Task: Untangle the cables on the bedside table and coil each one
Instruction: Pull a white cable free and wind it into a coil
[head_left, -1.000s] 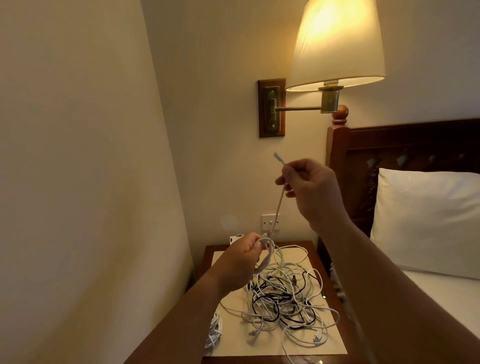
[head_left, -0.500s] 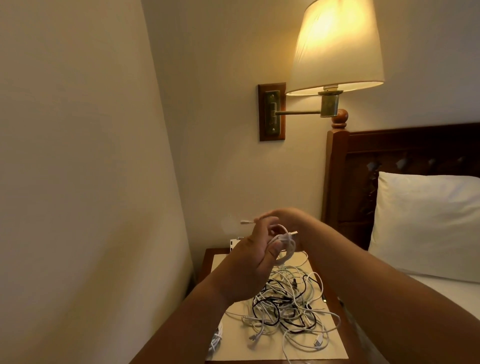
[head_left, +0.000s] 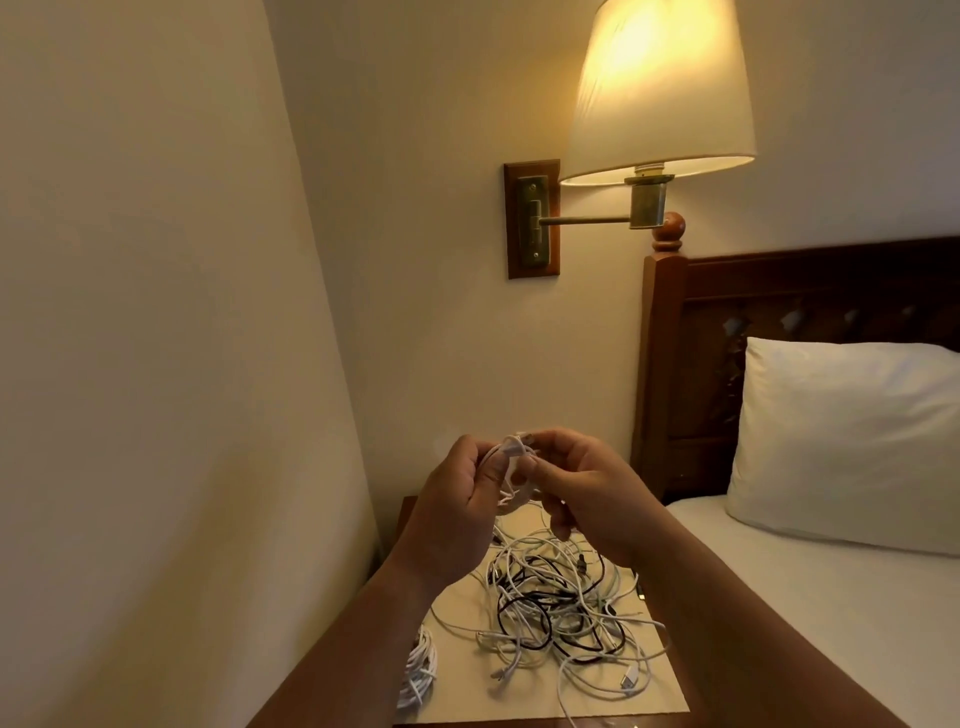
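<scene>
Risk: small white cable coil (head_left: 511, 453) could spring loose if either grip slips during the tuck, dropping loops back into the cable tangle (head_left: 561, 613) on the bedside table (head_left: 409, 512). Left hand (head_left: 457, 499) is curled round the coil and right hand (head_left: 582, 493) pinches its top, both raised above the tangle. Another coiled white cable (head_left: 418, 670) lies at the table's left edge.

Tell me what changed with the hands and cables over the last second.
The right hand came down from its raised stretch to meet the left hand. The white cable, taut before, is now gathered into small loops that both hands hold. The left hand kept its grip. The tangle and the finished coil beside it stayed put.
</scene>
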